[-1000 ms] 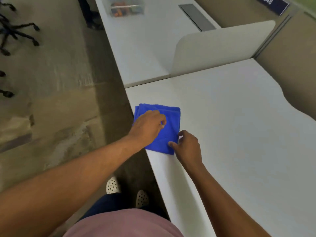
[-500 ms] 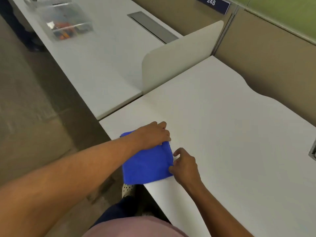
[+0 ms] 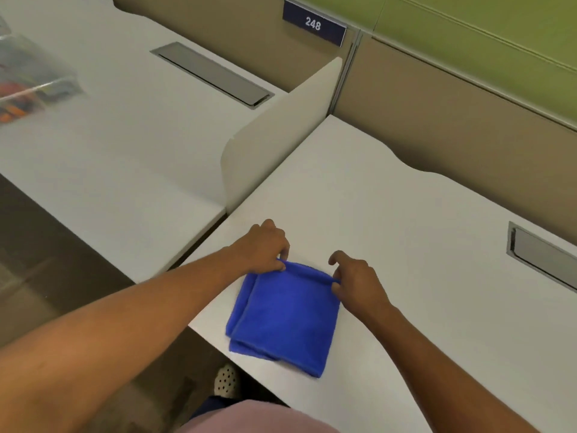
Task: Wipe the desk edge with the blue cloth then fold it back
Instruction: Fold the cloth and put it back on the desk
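Observation:
The blue cloth [image 3: 287,317] lies folded in a rough square on the white desk [image 3: 406,245], its near side at the desk's front edge [image 3: 206,335]. My left hand [image 3: 265,248] pinches the cloth's far left corner between thumb and fingers. At the far right corner, my right hand [image 3: 356,279] pinches the top layer. Both far corners are lifted slightly off the desk. The rest of the cloth lies flat.
A white divider panel [image 3: 274,142] separates this desk from the neighbouring desk [image 3: 109,170], which carries a clear plastic box [image 3: 28,85] and a grey cable slot [image 3: 212,73]. Another cable slot [image 3: 543,257] sits at the right. Partition walls rise behind, with a "248" sign [image 3: 313,25].
The view has swung right and up. Both hands went from resting flat on the cloth and its near corner to pinching its two far corners. The cloth now lies further onto the desk.

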`<state>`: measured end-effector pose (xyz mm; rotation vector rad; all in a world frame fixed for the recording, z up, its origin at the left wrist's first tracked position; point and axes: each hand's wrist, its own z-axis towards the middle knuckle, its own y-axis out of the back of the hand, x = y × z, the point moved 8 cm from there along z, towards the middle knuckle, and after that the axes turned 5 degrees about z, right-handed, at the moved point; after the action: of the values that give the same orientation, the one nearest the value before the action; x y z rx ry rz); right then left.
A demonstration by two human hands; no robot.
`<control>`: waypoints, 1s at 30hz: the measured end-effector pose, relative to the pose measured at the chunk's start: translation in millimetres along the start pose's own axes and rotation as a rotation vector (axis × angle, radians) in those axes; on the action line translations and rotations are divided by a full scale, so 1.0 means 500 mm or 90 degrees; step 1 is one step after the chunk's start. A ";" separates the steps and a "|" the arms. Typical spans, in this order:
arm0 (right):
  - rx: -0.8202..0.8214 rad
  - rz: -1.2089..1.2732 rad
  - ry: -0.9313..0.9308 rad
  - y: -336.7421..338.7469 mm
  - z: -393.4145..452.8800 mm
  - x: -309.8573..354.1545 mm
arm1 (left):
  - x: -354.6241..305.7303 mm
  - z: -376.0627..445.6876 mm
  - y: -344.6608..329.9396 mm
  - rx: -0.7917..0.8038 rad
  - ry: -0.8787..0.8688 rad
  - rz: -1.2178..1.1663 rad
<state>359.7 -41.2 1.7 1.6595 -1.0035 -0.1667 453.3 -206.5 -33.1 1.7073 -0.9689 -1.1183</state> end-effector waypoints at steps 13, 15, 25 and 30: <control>-0.511 -0.009 0.292 0.249 -0.069 0.062 | -0.012 -0.063 0.269 -0.468 -0.072 -0.145; -0.532 -0.032 0.294 0.224 -0.100 0.050 | -0.029 -0.103 0.252 -0.512 -0.107 -0.093; -0.131 0.021 0.177 -0.036 -0.136 -0.017 | -0.036 -0.166 -0.006 -0.157 -0.100 -0.140; -0.116 0.181 0.106 -0.031 -0.115 -0.065 | -0.005 -0.141 -0.004 -0.123 -0.053 -0.227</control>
<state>380.9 23.0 -3.4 1.3272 -1.0516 0.0675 519.4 -186.8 -17.7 1.7257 -0.5932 -1.4728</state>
